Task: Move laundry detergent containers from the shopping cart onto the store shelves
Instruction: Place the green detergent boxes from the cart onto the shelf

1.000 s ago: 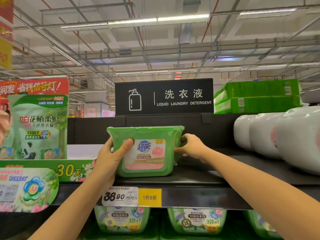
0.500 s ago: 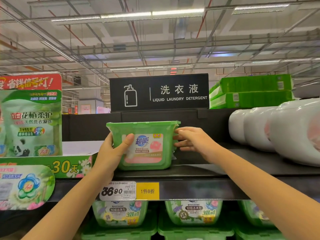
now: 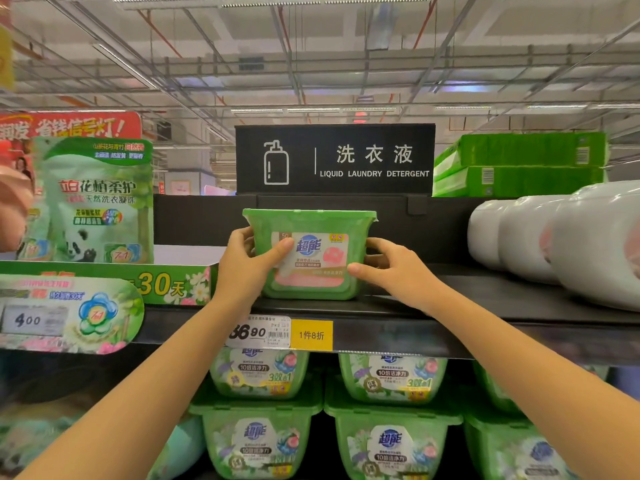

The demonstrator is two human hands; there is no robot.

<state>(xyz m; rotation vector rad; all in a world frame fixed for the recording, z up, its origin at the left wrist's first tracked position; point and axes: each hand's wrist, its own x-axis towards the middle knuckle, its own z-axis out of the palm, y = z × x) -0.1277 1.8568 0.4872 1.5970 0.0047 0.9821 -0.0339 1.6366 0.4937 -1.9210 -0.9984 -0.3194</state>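
Since the earlier frame the right hand (image 3: 394, 271) has slid forward on the green tub (image 3: 322, 221), thumb now at its front lower corner. The left hand (image 3: 242, 268) grips the other side, thumb across the label. The tub sits on the black shelf (image 3: 485, 306) just below the sign (image 3: 334, 159). White bottles (image 3: 554, 237) lie below and right of the sign, with pipes and strip lights above it.

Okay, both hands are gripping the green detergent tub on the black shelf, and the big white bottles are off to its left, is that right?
Not quite. In the head view the big white bottles lie to the right of the green detergent tub, not its left. The rest holds: the left hand and the right hand both grip the tub on the black shelf.
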